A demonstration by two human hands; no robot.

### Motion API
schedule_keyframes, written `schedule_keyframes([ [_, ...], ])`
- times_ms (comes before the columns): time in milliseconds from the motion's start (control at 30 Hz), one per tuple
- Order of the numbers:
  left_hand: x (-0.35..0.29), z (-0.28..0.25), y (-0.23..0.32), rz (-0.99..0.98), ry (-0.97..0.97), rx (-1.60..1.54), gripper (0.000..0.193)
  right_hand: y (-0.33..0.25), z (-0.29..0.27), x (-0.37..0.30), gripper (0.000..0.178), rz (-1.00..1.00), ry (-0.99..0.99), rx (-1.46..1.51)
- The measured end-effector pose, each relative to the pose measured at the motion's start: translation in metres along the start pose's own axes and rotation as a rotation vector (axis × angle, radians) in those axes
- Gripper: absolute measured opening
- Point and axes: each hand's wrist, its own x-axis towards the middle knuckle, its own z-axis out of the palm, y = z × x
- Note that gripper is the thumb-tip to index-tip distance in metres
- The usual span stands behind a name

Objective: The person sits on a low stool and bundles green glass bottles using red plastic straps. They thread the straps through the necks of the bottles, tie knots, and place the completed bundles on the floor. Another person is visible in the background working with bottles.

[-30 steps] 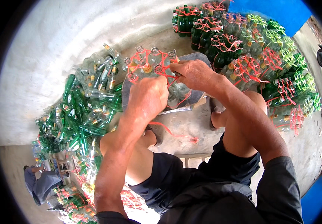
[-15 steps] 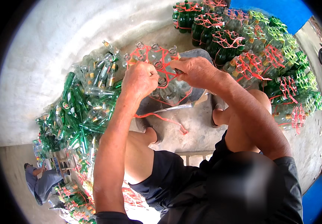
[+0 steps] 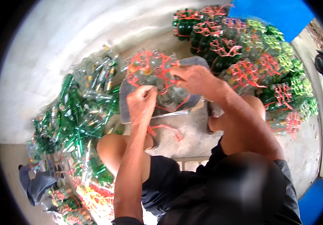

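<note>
Clear glass bottles (image 3: 168, 98) stand upright in a bundle, their necks laced together with red plastic strap (image 3: 143, 56). They rest on a dark, flat board (image 3: 125, 93) in front of me. My left hand (image 3: 142, 103), closed in a fist, is at the bundle's near left side with the red strap in it; a loose tail of strap shows below the wrist. At the right side of the bundle, my right hand (image 3: 195, 78) pinches the strap beside a bottle neck. My fingers partly hide both grips.
Loose green and clear bottles (image 3: 71, 108) lie heaped at the left along the wall. Tied bundles (image 3: 244, 73) stand in rows at the right. My knees flank the board. Another person (image 3: 37, 183) is at the lower left, near a red strap pile (image 3: 95, 198).
My left hand has come down toward me, away from the bottle necks, uncovering more of the lacing. My right hand stays by the right side, slightly lower in view. The view has shifted somewhat.
</note>
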Motion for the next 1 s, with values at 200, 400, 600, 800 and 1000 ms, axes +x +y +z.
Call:
schedule_keyframes([
  [200, -0.015, 0.011, -0.009, -0.03, 0.078, -0.224, 0.01, 0.001, -0.002, -0.003, 0.04, 0.033, -0.048, -0.042],
  [400, -0.023, 0.016, -0.018, 0.041, 0.111, -0.297, 0.003, -0.006, -0.002, -0.002, 0.039, 0.114, -0.072, -0.06],
  [600, -0.029, 0.013, -0.019, 0.056, 0.154, -0.24, 0.005, -0.018, -0.007, 0.001, 0.042, 0.196, -0.131, -0.098],
  [800, -0.03, 0.015, -0.034, 0.005, 0.101, -0.305, 0.007, -0.014, -0.006, -0.005, 0.043, 0.11, -0.008, -0.088],
  [1000, -0.025, 0.012, -0.047, -0.123, 0.043, -0.453, 0.011, -0.019, -0.012, 0.002, 0.049, -0.068, 0.237, -0.125],
])
